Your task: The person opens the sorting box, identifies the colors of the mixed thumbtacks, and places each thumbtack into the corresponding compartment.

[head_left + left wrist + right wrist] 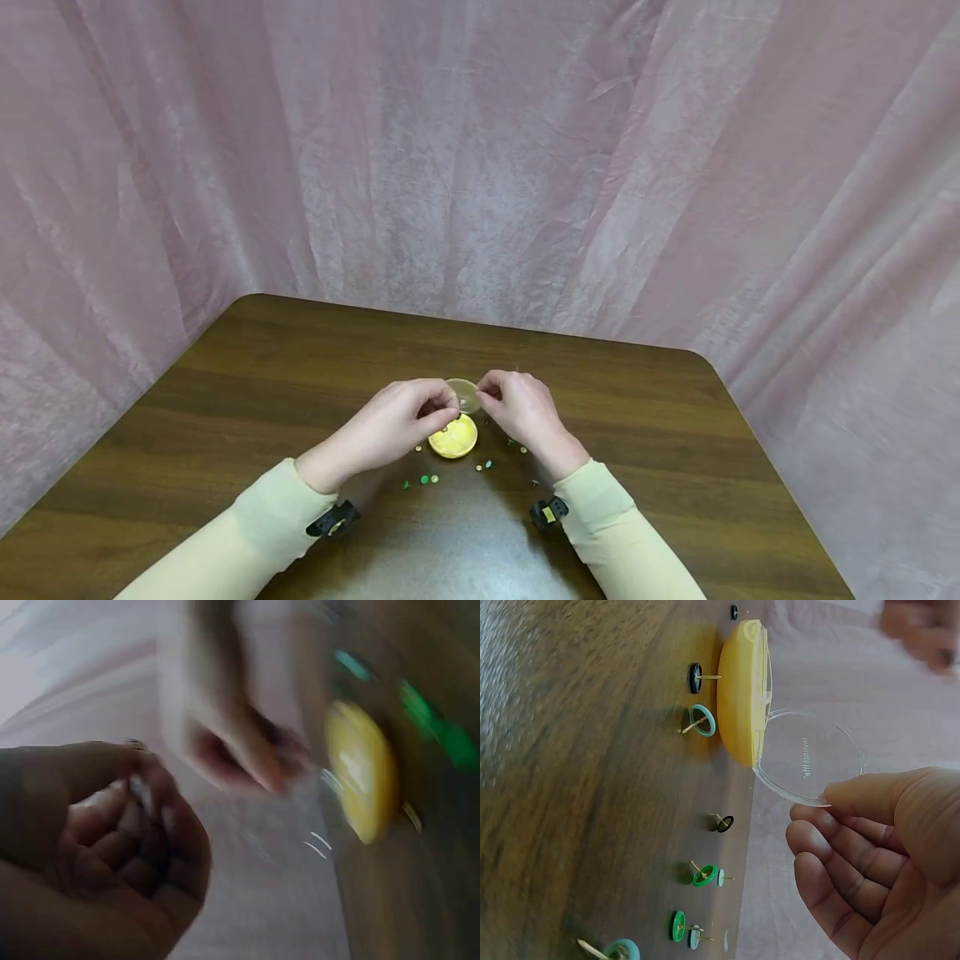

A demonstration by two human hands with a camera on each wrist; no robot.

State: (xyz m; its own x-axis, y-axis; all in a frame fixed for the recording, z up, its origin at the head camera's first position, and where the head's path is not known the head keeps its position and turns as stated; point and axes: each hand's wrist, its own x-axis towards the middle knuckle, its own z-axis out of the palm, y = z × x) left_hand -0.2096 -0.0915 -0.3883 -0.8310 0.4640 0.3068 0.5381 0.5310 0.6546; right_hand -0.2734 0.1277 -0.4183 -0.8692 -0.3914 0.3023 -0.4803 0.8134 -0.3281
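Observation:
A small round yellow box [453, 454] stands on the table, its hinged clear lid [806, 754] raised. My right hand [522, 410] pinches the edge of that lid between thumb and index finger, its other fingers curled below in the right wrist view. Close over the box's left side is my left hand [397, 419], thumb and index fingertips together. In the left wrist view a small dark thumbtack [136, 743] shows at those fingertips, blurred. Near the box lie a black thumbtack [696, 678] and a light blue thumbtack [702, 720].
Several more thumbtacks are scattered around on the brown wooden table [300, 358], among them a green one [424, 479] in front of the box and a pale one [523, 450] by the right wrist. A pink curtain [450, 167] hangs behind the table.

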